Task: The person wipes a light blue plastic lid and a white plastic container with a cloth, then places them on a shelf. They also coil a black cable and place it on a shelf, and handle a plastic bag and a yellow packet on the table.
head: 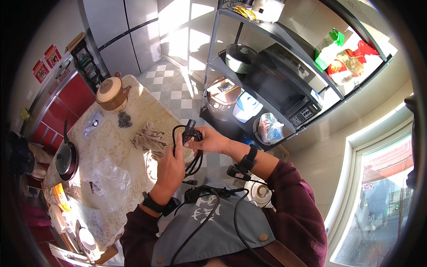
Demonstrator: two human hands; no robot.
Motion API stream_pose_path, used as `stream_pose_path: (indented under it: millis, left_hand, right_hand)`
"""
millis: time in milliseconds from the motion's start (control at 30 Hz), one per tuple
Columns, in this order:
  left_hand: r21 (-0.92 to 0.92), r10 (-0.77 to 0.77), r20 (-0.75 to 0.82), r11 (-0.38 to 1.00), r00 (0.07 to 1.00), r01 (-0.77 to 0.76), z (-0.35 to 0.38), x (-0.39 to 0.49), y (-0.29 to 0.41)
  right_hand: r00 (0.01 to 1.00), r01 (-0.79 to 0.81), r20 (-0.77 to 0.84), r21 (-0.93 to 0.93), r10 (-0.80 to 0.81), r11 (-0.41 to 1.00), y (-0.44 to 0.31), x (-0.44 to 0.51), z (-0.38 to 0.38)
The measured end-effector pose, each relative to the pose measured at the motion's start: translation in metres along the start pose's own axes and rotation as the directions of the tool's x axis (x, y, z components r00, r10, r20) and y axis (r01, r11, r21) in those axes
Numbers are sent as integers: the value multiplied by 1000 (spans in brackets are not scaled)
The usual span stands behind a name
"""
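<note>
A coiled black power cable (196,159) is held between both hands in front of my chest. My right hand (211,140) grips the coil near its black plug (190,126). My left hand (170,167) touches the cable from the left, fingers pointing up along it; how firmly it holds is partly hidden. Loops hang below the hands, and a small black connector (189,182) dangles near the grey apron (213,227). A crumpled brown cloth (150,139) lies on the table just left of my hands.
The patterned tablecloth (110,147) bears a brown clay pot (111,93), a steel-wool scourer (124,119), clear plastic bags (106,177) and a lidded frying pan (66,160). At right, a metal shelf holds a black microwave (277,83) and a lidded pot (240,58).
</note>
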State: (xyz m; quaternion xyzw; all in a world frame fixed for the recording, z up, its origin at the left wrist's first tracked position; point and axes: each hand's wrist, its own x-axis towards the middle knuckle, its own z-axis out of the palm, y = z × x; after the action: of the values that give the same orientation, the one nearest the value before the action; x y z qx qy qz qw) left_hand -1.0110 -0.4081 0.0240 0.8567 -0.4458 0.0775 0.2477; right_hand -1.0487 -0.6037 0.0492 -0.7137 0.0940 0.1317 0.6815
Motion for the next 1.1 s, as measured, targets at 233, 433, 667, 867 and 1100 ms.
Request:
stream_pose_path:
  millis: [233, 433, 667, 867, 1100]
  left_hand:
    - [43, 286, 194, 953, 938, -299, 2, 74, 27]
    - [67, 320, 235, 937, 918, -344, 29, 165, 67]
    - [-58, 431, -151, 895, 890, -443, 46, 269, 123]
    - [-121, 394, -170, 901, 903, -416, 67, 279, 120]
    - [-127, 371, -104, 915, 923, -382, 102, 269, 113]
  right_hand:
    - [980, 119, 123, 268, -157, 956, 4, -38, -80]
    - [982, 129, -175, 361, -69, 924, 4, -39, -149]
    - [876, 412, -468, 599, -117, 687, 4, -62, -288]
    - [596, 679, -803, 510, 10, 529, 6, -97, -430]
    - [283, 831, -958, 271, 51, 485, 26, -121, -517]
